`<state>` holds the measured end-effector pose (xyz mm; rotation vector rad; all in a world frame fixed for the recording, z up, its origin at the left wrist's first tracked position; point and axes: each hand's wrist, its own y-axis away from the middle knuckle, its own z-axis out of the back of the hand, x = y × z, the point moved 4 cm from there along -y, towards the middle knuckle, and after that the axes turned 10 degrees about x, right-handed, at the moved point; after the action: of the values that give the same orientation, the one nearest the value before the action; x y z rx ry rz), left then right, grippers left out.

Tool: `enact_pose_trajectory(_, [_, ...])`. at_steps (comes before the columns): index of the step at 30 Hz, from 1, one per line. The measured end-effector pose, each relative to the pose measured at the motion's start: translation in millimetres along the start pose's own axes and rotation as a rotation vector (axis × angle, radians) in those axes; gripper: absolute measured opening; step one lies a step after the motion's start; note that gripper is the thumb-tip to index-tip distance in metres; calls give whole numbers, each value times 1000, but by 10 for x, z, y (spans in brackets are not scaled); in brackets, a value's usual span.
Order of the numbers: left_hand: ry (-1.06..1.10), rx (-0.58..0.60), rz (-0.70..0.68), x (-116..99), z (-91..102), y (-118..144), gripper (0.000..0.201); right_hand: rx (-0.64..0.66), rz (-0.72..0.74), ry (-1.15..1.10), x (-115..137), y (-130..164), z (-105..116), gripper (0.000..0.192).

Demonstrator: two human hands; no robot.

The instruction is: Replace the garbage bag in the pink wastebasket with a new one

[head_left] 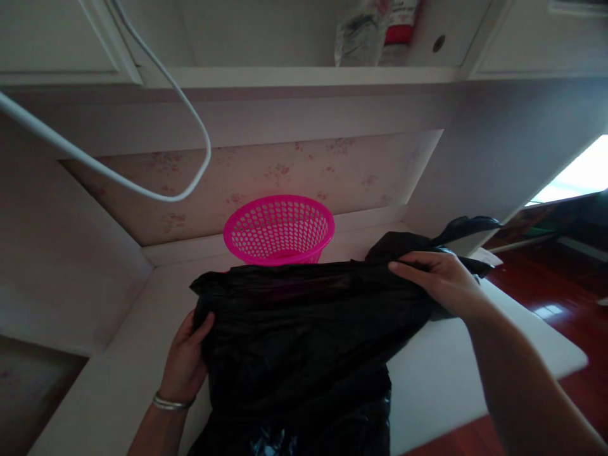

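A black plastic bag (304, 342) is stretched between my two hands, its upper edge running nearly level across the view. My left hand (186, 354) pinches the bag's left side, thumb in front and the other fingers hidden behind the plastic. On the far side my right hand (439, 278) grips the upper right edge between thumb and fingers, with more black plastic bunched behind it. Just beyond the bag sits a bright pink perforated basket (280, 231), its lower front hidden by the plastic.
Beneath is a white tabletop (441, 367) with a rounded right corner. Flowered wallpaper (285, 174) lines the back recess. A white cable (190, 183) hangs at upper left. Overhead, a shelf (266, 76) holds a clear packet and a red-and-white container. Dark red floor (551, 316) shows at right.
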<state>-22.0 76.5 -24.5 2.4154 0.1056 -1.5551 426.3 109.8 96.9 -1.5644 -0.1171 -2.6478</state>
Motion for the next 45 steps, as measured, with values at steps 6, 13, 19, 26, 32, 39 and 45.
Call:
enact_pose_trajectory(6, [6, -16, 49, -36, 34, 44, 47, 75, -52, -211, -87, -60, -114, 54])
enact_pose_trajectory(13, [14, -114, -20, -117, 185, 49, 36, 180, 93, -184, -148, -68, -126, 66])
enact_pose_trajectory(19, [-9, -133, -88, -184, 327, -21, 36, 360, 130, 36, -391, -10, -107, 69])
enact_pose_trajectory(26, [-162, -55, -127, -317, 344, -84, 53, 358, 71, 169, -514, 1, -132, 34])
enact_pose_trajectory(32, [-235, -138, -111, -352, 469, -144, 34, 447, 49, 215, -512, 28, -188, 29])
enact_pose_trajectory(39, [-23, -208, -28, -342, 441, -92, 30, 256, 60, -47, -521, 25, -147, 40])
enact_pose_trajectory(45, [-30, -107, -35, -363, 313, -74, 38, -41, 105, -83, -623, -60, -111, 44])
